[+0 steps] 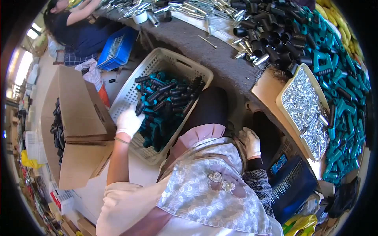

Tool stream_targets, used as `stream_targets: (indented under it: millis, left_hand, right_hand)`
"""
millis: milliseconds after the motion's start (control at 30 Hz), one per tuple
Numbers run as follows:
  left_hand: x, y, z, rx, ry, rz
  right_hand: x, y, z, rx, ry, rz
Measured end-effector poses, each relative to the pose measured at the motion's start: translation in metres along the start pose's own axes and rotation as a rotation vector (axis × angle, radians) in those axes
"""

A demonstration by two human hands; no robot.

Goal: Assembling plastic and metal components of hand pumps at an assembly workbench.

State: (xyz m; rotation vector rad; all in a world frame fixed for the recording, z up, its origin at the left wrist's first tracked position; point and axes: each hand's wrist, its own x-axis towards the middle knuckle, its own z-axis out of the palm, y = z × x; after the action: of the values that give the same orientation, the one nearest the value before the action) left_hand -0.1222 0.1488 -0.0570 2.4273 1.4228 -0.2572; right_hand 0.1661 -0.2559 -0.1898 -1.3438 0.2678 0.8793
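A cream plastic basket (pixel 204 73) with perforated walls stands tilted beside my legs, holding many black-and-teal plastic tool handles (pixel 161 96). My left hand (pixel 130 122), in a white glove, is over the basket's left side. Its fingers are closed round one black handle (pixel 139 108), partly hidden by the glove. My right hand (pixel 249 142), also gloved, rests by my right thigh beside the apron (pixel 212 185). Its fingers lie loosely extended and nothing shows in them.
Left of the basket stands an open cardboard box (pixel 84 106) with black parts inside. The bench (pixel 197 43) carries metal rods, black tubes (pixel 271 35) and teal handles (pixel 346 114). A tray of small metal parts (pixel 303 102) sits at right. Another person (pixel 78 31) works near a blue crate (pixel 118 49).
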Motion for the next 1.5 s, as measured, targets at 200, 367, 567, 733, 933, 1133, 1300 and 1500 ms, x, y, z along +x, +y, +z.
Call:
stream_targets:
  millis: [200, 367, 567, 733, 933, 1133, 1300, 1500]
  left_hand:
    - [0.055, -0.137, 0.282, 0.640, 0.581, 0.580]
    - [0.018, -0.194, 0.359, 0.494, -0.736, 0.429]
    - [0.066, -0.015, 0.188, 0.310, -0.558, 0.532]
    - [0.048, 0.127, -0.006, -0.209, -0.105, 1.007]
    - [0.125, 0.241, -0.104, -0.366, 0.313, 1.021]
    - [0.232, 0.266, -0.100, 0.046, 0.376, 0.545]
    - [0.218, 0.291, -0.093, -0.211, 0.349, 0.596]
    - [0.187, 0.232, -0.111, -0.977, 0.274, 0.586]
  right_hand:
    - [-0.004, -0.011, 0.005, 0.100, 0.015, 0.018]
    - [-0.001, -0.009, 0.030, 0.084, -0.056, 0.039]
    - [-0.017, -0.030, 0.029, -0.175, -0.153, -0.197]
    - [-0.075, -0.126, 0.104, -0.638, -0.348, -0.519]
    - [-0.078, -0.208, 0.149, -1.076, -0.172, -1.136]
    - [0.011, -0.284, 0.224, -1.887, 0.338, -1.472]
    - [0.033, -0.302, 0.198, -2.135, 0.253, -1.358]
    - [0.038, -0.300, 0.193, -2.411, 0.261, -1.394]
